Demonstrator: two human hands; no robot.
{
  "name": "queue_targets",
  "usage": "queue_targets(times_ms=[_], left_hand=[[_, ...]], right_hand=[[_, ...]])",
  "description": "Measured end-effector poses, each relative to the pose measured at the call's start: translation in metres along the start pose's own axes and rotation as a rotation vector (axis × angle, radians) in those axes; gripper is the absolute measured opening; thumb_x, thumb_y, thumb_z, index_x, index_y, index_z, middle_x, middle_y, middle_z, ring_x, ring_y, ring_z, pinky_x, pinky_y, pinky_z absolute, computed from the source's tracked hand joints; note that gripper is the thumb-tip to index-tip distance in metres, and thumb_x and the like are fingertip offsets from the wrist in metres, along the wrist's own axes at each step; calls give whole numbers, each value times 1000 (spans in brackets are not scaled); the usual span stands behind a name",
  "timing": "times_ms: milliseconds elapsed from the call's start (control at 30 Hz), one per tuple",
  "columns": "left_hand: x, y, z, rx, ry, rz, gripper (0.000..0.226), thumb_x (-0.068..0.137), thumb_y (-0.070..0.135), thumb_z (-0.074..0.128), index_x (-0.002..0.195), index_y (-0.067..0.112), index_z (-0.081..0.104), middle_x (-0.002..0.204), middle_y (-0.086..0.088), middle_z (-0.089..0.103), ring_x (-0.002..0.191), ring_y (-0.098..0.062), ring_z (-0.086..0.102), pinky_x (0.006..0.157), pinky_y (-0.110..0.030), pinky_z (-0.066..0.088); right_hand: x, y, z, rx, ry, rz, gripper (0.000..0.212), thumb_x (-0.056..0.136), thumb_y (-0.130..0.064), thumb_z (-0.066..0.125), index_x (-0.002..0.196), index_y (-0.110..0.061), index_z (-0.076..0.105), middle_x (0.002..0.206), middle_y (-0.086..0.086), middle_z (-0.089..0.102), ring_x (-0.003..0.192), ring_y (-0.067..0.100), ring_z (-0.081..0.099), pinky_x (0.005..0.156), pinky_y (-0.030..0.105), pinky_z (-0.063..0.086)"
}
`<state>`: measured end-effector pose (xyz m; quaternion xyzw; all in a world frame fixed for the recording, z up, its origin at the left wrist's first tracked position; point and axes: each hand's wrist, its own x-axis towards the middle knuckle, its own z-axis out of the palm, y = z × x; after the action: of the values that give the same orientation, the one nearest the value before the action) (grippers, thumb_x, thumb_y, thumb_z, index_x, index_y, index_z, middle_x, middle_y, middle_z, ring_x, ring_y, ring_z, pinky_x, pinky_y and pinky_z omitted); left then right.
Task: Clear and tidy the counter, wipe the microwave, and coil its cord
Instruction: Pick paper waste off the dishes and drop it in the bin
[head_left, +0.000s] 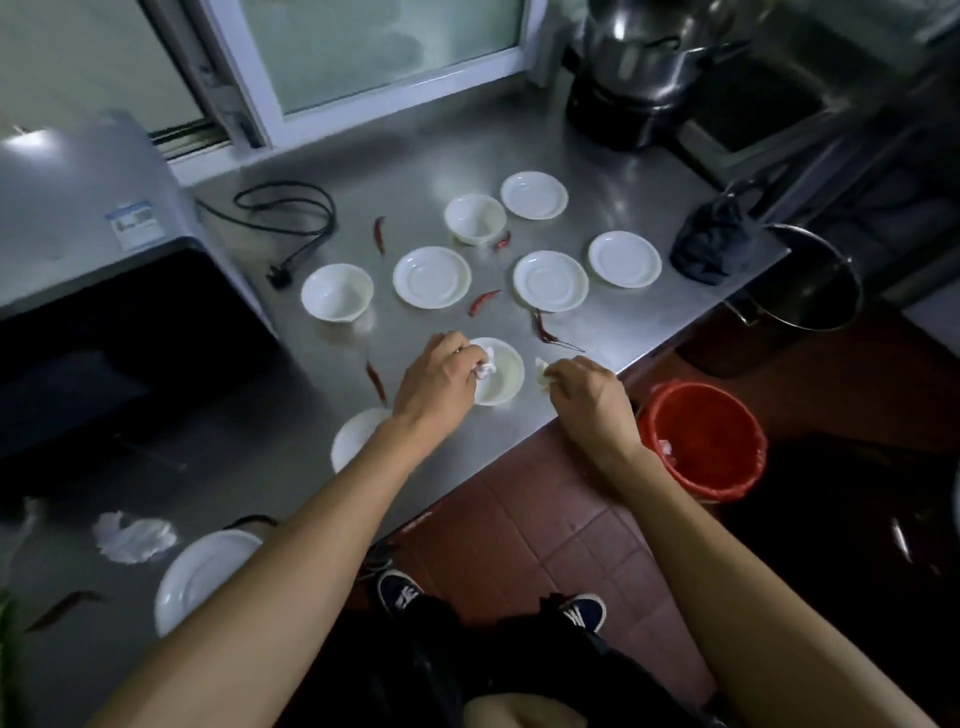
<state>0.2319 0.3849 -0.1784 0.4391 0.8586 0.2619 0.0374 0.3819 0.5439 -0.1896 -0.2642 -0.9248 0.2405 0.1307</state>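
A steel counter (415, 145) fills most of the view, running from a window at the back to the near edge above a red-brown tiled floor. On its left end sits the microwave (98, 270), grey on top with a dark door, and its black cord (291, 213) lies in a loose loop just to the right of it, the plug resting on the steel near a white bowl (337, 292). A dark pot stand with a shiny kettle (639, 57) occupies the back right corner, and a red bucket (702, 439) stands on the floor beside the counter's edge. White saucers and bowls are spread across the middle, with dried red chillies (483, 301) scattered between them and a crumpled tissue (134, 538) lying near the front left. The left hand (441, 382) hovers over a small bowl (501, 374), its fingers pinching a wad of white paper (485, 368). The right hand (587, 389), just right of that bowl, grips another scrap of paper (543, 375) at the counter's edge.
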Motion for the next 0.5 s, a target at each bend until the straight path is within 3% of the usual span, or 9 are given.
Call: queue_targets(times_ms=[167, 300, 500], left_hand=[[34, 98, 37, 10, -75, 129, 24, 86, 1, 60, 104, 11, 71, 98, -6, 60, 99, -29, 55, 70, -45, 51], [61, 169, 73, 36, -128, 229, 21, 88, 4, 59, 101, 17, 70, 98, -4, 59, 100, -25, 53, 74, -43, 51], [79, 251, 131, 62, -197, 314, 20, 90, 8, 57, 103, 17, 70, 101, -1, 59, 105, -22, 51, 79, -38, 47]], right_hand=[[-31, 78, -63, 24, 91, 68, 11, 84, -18, 56, 83, -13, 66, 82, 3, 64, 79, 26, 60, 68, 41, 51], [-53, 140, -110, -8, 193, 131, 6, 82, -10, 63, 82, -13, 68, 79, 4, 62, 76, 28, 60, 62, 37, 47], [-89, 232, -145, -12, 223, 305, 5, 82, -15, 61, 83, -17, 66, 82, 1, 62, 77, 26, 60, 59, 39, 50]])
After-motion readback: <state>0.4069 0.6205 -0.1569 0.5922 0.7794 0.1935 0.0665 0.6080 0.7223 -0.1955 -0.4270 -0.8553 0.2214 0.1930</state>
